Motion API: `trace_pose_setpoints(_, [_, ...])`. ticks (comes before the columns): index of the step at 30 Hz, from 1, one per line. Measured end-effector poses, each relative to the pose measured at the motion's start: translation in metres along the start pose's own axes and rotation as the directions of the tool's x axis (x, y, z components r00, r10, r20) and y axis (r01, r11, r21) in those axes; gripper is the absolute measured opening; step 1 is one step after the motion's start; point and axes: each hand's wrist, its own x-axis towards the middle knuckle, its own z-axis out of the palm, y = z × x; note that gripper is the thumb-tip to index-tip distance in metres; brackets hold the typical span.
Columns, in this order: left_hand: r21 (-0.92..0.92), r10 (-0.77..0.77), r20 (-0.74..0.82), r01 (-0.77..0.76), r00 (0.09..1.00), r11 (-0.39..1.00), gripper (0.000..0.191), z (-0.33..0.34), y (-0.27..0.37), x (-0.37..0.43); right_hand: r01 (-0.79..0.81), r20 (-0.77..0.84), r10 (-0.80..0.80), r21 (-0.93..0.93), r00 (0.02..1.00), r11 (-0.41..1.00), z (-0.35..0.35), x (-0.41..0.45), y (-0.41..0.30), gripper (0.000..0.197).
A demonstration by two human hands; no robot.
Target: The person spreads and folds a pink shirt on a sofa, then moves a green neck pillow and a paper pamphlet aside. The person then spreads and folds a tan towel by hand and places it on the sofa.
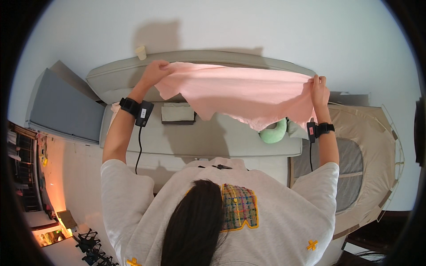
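A pink cloth garment hangs stretched out in the air over a light sofa. My left hand grips its upper left corner, and my right hand pinches the upper right corner. The cloth's lower edge hangs unevenly and partly hides a green neck pillow on the seat. Left of the pillow lies a folded light-coloured cloth on top of a darker one. Another piece of pink cloth shows at the sofa's left end, partly behind my left arm.
A paper cup stands on top of the sofa's backrest. A grey cabinet is at the left of the sofa, a beige tent at the right. Folded black-framed items are on the floor, lower left.
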Motion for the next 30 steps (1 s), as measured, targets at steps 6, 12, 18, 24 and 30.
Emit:
trace_pose_setpoints(6, [-0.737,-0.18,0.166,0.243,0.97,0.631,0.027,0.004,0.008,-0.006,0.092,-0.077,-0.079,0.174,0.994,0.98,0.014,-0.018,0.0,0.011])
trace_pose_setpoints(12, [-0.903,0.007,0.314,0.297,0.949,0.31,0.028,0.013,-0.001,-0.009,-0.511,0.526,0.021,0.816,0.85,0.272,0.038,-0.03,-0.009,0.02])
trace_pose_setpoints(18, [-0.38,-0.334,0.713,0.74,0.617,0.555,0.029,0.011,0.004,-0.027,-0.501,0.609,-0.208,0.767,0.766,0.4,0.014,-0.03,-0.026,0.016])
trace_pose_setpoints(24, [-0.377,-0.277,0.703,0.675,0.654,0.634,0.017,0.026,-0.024,-0.044,-0.378,0.538,-0.352,0.82,0.766,0.431,0.055,-0.046,-0.007,0.017])
trace_pose_setpoints(30, [-0.772,-0.146,0.395,0.415,0.907,0.481,0.011,0.028,-0.037,-0.048,-0.462,0.626,-0.392,0.771,0.674,0.438,0.07,-0.062,-0.007,0.015])
